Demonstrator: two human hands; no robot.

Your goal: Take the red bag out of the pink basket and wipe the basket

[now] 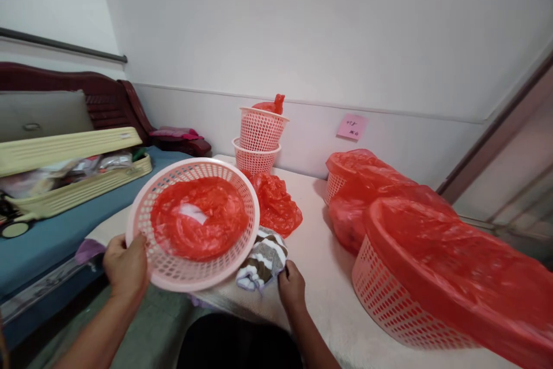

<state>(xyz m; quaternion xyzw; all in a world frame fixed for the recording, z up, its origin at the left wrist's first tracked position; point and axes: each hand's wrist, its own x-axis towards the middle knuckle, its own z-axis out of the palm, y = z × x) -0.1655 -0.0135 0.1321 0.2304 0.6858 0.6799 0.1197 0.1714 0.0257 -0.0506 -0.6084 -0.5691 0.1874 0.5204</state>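
The left hand [127, 265] grips a round pink basket [194, 274] by its rim, with the thumb on the front. The basket tips toward the person, so you can see right into it. A thin red bag [224, 208] lies crumpled inside, with a white patch showing in its middle.

The right hand [292, 285] is closed on the edge of a striped cloth [263, 257]. The cloth is brown, gray and white, and it is just beside the basket's lower right side, over the pale surface [319, 277].

Behind the cloth, a red plastic heap [279, 202] sits on the surface. Farther back, a small basket [261, 130] with red plastic in it sits in a lower basket [257, 160], near the wall. On the right is a big basket [401, 294] with red plastic over its rim. A pink note [351, 127] is stuck on the wall. On the left, a yellow case [82, 187] full of things is on a blue bed [26, 259].
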